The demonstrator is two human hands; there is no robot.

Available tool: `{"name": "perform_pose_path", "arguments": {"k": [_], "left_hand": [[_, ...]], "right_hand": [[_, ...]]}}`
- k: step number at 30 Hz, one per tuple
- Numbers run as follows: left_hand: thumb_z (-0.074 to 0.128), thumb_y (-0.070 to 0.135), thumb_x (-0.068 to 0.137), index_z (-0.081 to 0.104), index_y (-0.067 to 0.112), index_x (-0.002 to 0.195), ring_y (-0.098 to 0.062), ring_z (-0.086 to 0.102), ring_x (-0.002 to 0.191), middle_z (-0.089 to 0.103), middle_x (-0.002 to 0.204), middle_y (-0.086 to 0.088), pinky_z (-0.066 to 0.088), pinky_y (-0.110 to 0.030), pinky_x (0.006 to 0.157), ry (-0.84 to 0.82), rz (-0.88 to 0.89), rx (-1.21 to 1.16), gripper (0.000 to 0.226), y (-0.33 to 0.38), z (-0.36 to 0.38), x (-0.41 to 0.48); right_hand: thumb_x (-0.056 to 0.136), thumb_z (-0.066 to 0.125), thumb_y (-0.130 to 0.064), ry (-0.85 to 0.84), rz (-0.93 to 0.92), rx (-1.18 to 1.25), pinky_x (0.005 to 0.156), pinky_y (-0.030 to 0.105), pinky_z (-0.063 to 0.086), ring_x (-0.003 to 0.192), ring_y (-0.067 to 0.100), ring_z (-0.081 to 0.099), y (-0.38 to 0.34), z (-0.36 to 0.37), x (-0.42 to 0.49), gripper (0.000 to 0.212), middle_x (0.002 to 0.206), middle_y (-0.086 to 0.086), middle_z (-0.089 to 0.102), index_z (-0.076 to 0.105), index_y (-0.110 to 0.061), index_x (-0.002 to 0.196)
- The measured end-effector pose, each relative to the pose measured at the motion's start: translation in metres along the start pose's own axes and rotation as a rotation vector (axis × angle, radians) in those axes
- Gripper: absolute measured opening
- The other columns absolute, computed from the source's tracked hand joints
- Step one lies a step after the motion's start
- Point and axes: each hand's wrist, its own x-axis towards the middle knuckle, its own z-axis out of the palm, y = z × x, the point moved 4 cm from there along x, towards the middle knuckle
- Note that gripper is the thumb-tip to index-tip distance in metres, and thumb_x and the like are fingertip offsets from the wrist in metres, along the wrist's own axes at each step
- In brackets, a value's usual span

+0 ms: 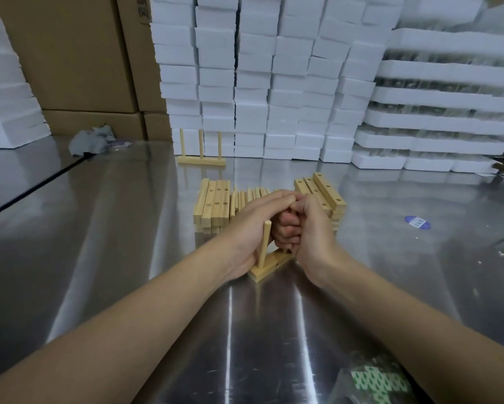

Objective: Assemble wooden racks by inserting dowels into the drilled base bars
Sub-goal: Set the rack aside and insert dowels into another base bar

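Steel table (113,243), foam stacks (250,83) behind. Finished rack (201,158) beyond base bar (269,265); bar carries one dowel (264,246). Left grip (252,228) flat over fisted right grip (310,228), contents hidden. Spare bars (214,204) beyond, unassembled.

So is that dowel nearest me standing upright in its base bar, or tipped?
Upright: the dowel rises straight from the base bar, which lies flat on the table.

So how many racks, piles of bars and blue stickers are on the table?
Finished rack: 1
Half-built rack: 1
Bar piles: 2
Blue sticker: 1
Total: 5
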Motion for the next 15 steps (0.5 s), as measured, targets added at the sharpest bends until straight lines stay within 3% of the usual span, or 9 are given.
{"name": "perform_pose_path", "arguments": {"k": [3,5,7,10,12,15], "left_hand": [[0.053,0.034,0.11,0.076,0.015,0.127,-0.036,0.063,0.107,0.068,0.135,-0.028,0.05,-0.037,0.078,0.009,-0.028,-0.024,0.034,0.001,0.002,-0.006],[0.05,0.042,0.109,0.078,0.024,0.125,-0.04,0.067,0.114,0.074,0.132,-0.016,0.053,-0.041,0.088,0.018,-0.036,-0.025,0.037,0.004,0.0,-0.008],[0.044,0.05,0.109,0.078,0.029,0.125,-0.032,0.071,0.121,0.076,0.131,-0.004,0.058,-0.042,0.097,0.024,-0.006,-0.015,0.043,0.007,-0.004,-0.008],[0.035,0.049,0.113,0.078,0.025,0.127,-0.019,0.075,0.115,0.078,0.128,-0.004,0.063,-0.031,0.09,0.057,0.043,-0.022,0.05,0.01,-0.009,-0.008],[0.033,0.05,0.114,0.079,0.023,0.125,-0.018,0.074,0.118,0.078,0.127,-0.005,0.063,-0.03,0.088,0.071,0.049,-0.015,0.054,0.01,-0.011,-0.007],[0.032,0.057,0.112,0.079,0.022,0.124,-0.021,0.074,0.12,0.078,0.127,-0.005,0.065,-0.034,0.084,0.052,0.027,0.028,0.06,0.009,-0.01,-0.008]], "right_hand": [[0.087,0.038,-0.039,0.004,0.004,-0.069,0.049,0.029,0.028,0.048,0.013,0.028,0.004,-0.003,-0.001,0.034,0.052,-0.005,0.031,0.038,-0.027,0.055],[0.093,0.037,-0.042,-0.023,-0.006,-0.228,0.057,0.034,0.038,0.054,0.015,0.046,0.006,-0.006,-0.003,0.04,0.056,-0.001,0.045,0.047,-0.022,0.06],[0.096,0.044,-0.049,-0.057,-0.078,-0.319,0.069,0.04,0.053,0.073,0.014,0.068,0.001,-0.01,-0.007,0.041,0.074,0.0,0.068,0.064,-0.023,0.071],[0.099,0.056,-0.059,-0.111,-0.248,-0.433,0.088,0.032,0.059,0.105,0.017,0.074,-0.018,-0.016,-0.021,0.035,0.109,-0.001,0.076,0.074,-0.029,0.106],[0.095,0.068,-0.047,-0.134,-0.268,-0.605,0.086,0.03,0.057,0.105,0.014,0.072,-0.027,-0.02,-0.026,0.026,0.113,-0.006,0.075,0.071,-0.03,0.115],[0.096,0.074,-0.022,-0.2,-0.298,-0.916,0.083,0.028,0.055,0.096,0.008,0.07,-0.032,-0.028,-0.031,0.013,0.103,-0.009,0.076,0.075,-0.024,0.109]]}}
